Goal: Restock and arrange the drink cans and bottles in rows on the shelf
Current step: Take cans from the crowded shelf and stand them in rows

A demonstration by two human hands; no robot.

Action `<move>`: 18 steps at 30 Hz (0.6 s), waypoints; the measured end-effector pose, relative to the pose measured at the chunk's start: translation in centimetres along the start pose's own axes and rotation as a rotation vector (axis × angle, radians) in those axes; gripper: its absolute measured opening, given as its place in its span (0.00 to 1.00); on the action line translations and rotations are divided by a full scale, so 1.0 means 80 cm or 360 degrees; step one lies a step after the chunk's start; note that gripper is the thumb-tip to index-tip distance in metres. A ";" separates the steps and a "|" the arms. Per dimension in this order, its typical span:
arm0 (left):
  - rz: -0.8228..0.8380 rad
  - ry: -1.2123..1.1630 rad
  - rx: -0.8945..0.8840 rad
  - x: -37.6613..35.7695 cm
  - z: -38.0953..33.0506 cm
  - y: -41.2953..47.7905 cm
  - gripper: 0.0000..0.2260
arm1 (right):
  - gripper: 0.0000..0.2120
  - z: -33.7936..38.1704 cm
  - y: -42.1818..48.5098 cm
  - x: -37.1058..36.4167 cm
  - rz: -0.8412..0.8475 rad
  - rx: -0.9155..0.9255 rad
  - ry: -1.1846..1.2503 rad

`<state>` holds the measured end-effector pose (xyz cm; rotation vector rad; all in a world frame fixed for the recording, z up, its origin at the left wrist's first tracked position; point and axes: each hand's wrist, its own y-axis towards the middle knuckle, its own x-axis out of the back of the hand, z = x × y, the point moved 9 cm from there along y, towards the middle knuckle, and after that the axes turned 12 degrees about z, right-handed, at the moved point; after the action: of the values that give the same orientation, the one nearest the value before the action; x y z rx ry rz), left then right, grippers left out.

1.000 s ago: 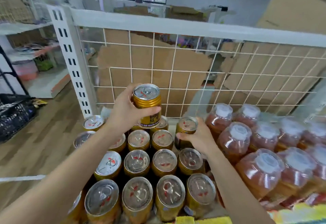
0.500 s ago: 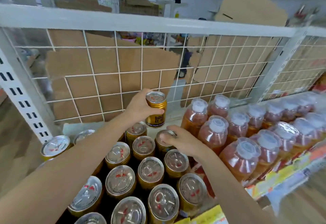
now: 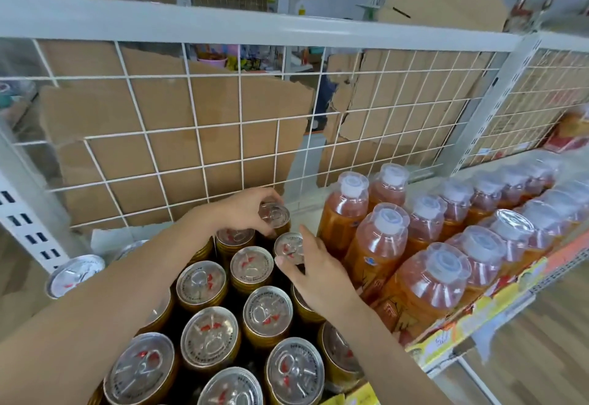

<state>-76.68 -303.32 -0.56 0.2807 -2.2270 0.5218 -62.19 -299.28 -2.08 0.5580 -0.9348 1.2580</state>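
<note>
- The left hand (image 3: pixel 243 210) reached to the back of the shelf (image 3: pixel 306 197), its fingers (image 3: pixel 269 192) curled around the rim of a gold can (image 3: pixel 274 217) standing upright at the far end of the can rows.
- That gold can sat level with its neighbours, close to the white wire grid (image 3: pixel 223 137) at the rear, with a bare patch of shelf between it and the grid.
- The right hand (image 3: pixel 318 272) lay over the can rows, its fingers (image 3: pixel 307 239) loosely spread rather than clamped; the fingertips touched the lid edge of a second can (image 3: pixel 287 247) just in front of the first.
- Whether the right hand actually gripped that second can could not be told.
- More gold cans (image 3: pixel 261 315) with silver pull-tab lids filled the near left part of the shelf in tight rows, all upright.
- Orange drink bottles (image 3: pixel 382 245) with clear domed caps stood in rows to the right, the nearest column just beside the right hand.
- Brown cardboard sheets (image 3: pixel 159 124) stood behind the wire grid.
- A yellow and orange price strip (image 3: pixel 487 315) ran along the shelf's front edge below the bottles.
</note>
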 end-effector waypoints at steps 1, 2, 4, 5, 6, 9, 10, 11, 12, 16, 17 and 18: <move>0.0058 0.0000 0.0006 -0.001 0.001 0.000 0.27 | 0.33 0.000 0.000 0.000 -0.0001 0.0002 -0.0004; 0.0119 0.0006 0.0015 -0.001 0.001 0.000 0.26 | 0.33 0.001 -0.001 0.000 -0.0003 0.0002 -0.0004; 0.0224 0.0000 0.0045 -0.004 0.002 0.000 0.24 | 0.32 0.000 -0.001 0.000 -0.0011 -0.0001 -0.0001; 0.0257 -0.0018 0.0068 -0.006 0.003 -0.001 0.23 | 0.32 0.001 -0.001 0.001 -0.0014 -0.0001 -0.0001; 0.0274 -0.0040 0.0091 -0.008 0.003 -0.002 0.22 | 0.32 0.001 -0.001 0.001 -0.0015 -0.0002 0.0001; 0.0282 0.0081 0.0116 -0.019 0.000 -0.006 0.23 | 0.31 0.001 -0.002 0.001 -0.0010 -0.0011 0.0017; 0.0277 0.0177 0.0123 -0.023 -0.002 -0.009 0.23 | 0.31 0.002 -0.002 0.001 -0.0010 -0.0012 0.0013; 0.0259 0.0263 0.0131 -0.025 -0.005 -0.013 0.23 | 0.31 0.003 -0.003 0.002 -0.0015 -0.0011 0.0002; 0.0228 0.0332 0.0142 -0.024 -0.008 -0.020 0.22 | 0.31 0.005 -0.004 0.004 -0.0024 -0.0007 -0.0014; -0.0046 0.0529 0.0103 -0.008 -0.031 -0.074 0.24 | 0.31 0.022 -0.016 0.022 -0.0154 0.0087 -0.0161; -0.0127 0.0555 0.0074 -0.003 -0.038 -0.093 0.24 | 0.30 0.027 -0.023 0.028 -0.0201 0.0125 -0.0190; -0.0199 0.0581 0.0048 0.000 -0.045 -0.113 0.23 | 0.29 0.032 -0.030 0.033 -0.0245 0.0167 -0.0204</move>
<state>-70.93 -309.69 4.03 0.3112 -1.8372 0.4959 -60.52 -300.47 1.83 0.7866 -0.9176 1.1472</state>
